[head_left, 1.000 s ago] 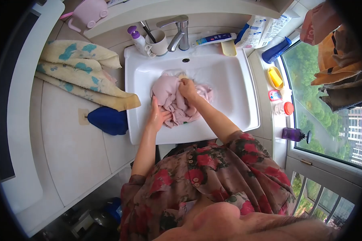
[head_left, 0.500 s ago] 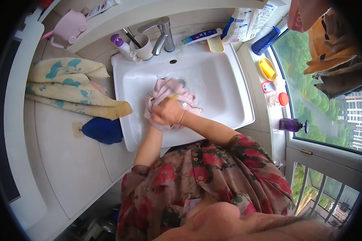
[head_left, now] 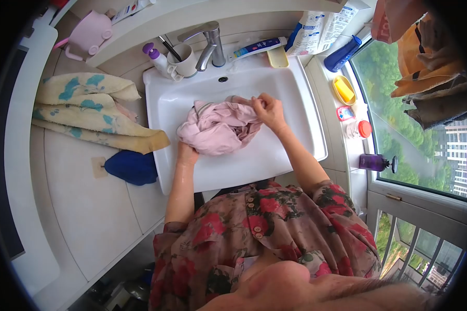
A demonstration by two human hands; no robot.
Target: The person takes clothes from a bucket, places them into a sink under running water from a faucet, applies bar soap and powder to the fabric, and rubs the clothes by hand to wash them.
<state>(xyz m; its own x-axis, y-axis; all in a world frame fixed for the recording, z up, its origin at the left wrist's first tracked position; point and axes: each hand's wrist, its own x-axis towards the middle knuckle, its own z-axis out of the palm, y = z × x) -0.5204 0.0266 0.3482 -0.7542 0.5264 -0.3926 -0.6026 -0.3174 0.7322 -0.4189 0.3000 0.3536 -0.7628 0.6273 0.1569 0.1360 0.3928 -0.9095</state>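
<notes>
A bunched pink garment (head_left: 215,127), with a greyish stripe near its edge, is held over the white sink (head_left: 264,160). My right hand (head_left: 269,111) pinches its right edge between thumb and fingers. At the garment's lower left is my left hand (head_left: 188,153), cupped against it from below; the cloth covers those fingers. Behind the cloth stands the metal faucet (head_left: 211,46), its spout pointing into the basin.
A pump bottle (head_left: 158,59), a mug (head_left: 183,62) and a toothpaste tube (head_left: 259,47) line the sink's back rim. A patterned towel (head_left: 88,106) and a dark blue cloth (head_left: 132,167) lie left. Yellow soap (head_left: 344,89) sits in a dish on the right ledge.
My hands have moved apart, the right one up and rightward, the left one leftward. The pink garment is spread wider between them. A small yellow thing by the right hand no longer shows.
</notes>
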